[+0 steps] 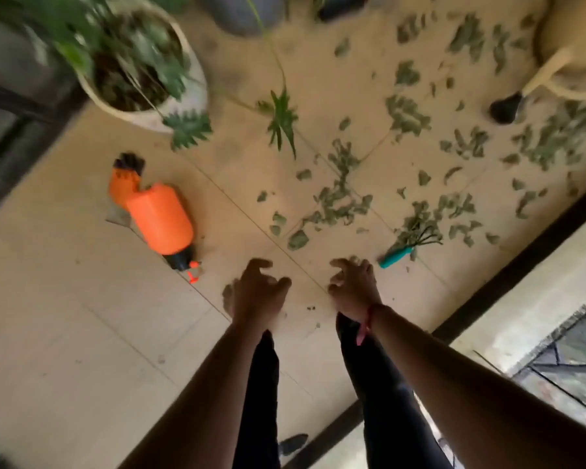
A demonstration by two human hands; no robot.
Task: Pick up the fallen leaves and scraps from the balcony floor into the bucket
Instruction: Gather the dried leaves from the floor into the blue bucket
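Note:
Several green leaf scraps [340, 201] lie scattered over the beige tiled balcony floor [82, 282], thickest toward the upper right. My left hand [257, 291] and my right hand [352, 284] hang side by side above the floor near the closest scraps, fingers loosely curled, holding nothing. A red thread circles my right wrist. A cream container [575, 35] at the top right edge may be the bucket; I cannot tell.
An orange spray bottle [159, 220] lies on its side to the left. A small hand rake with a teal handle [396, 257] lies among leaves on the right. A white potted plant [183, 96] stands at upper left; a black-tipped tool [506, 110] at right.

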